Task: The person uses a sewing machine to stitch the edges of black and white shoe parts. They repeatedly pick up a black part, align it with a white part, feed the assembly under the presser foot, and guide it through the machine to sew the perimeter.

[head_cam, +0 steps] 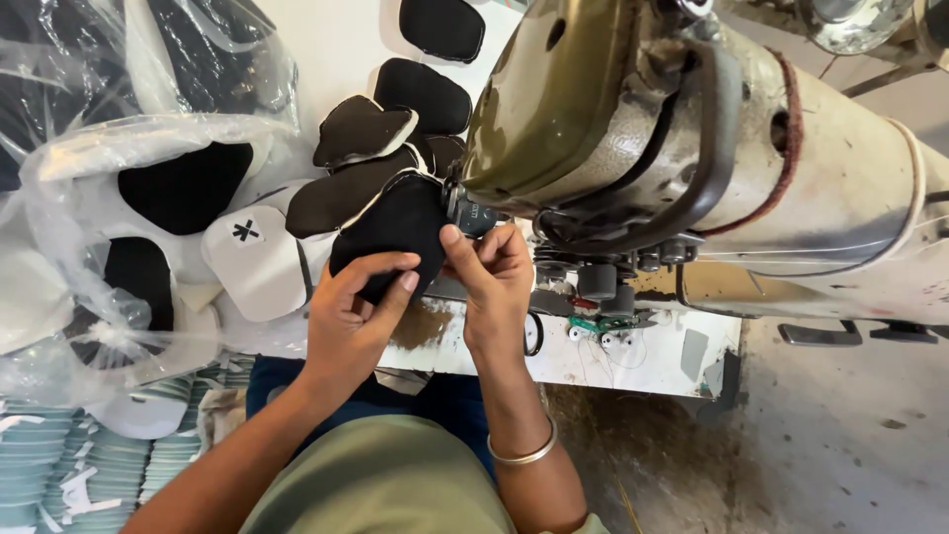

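Nearest: stacks of pale green-and-white flat pieces (pixel 59 465) at lower left. Both hands clamped on one black fabric piece (pixel 390 232), held at the needle end of the olive sewing machine (pixel 633 129). Left hand (pixel 346 316) grips its lower edge, thumb on top; right hand (pixel 494 272) pinches the right edge beside the presser area. Judgement: keep the edge flat and taut, fingertips short of the needle (needle itself hidden). Further out on the white surface (pixel 633 361): a chain of sewn black pieces (pixel 395 109); a white rounded piece (pixel 252 259) with a small black cross-shaped mark; clear plastic bags (pixel 119 158) of black and white parts.
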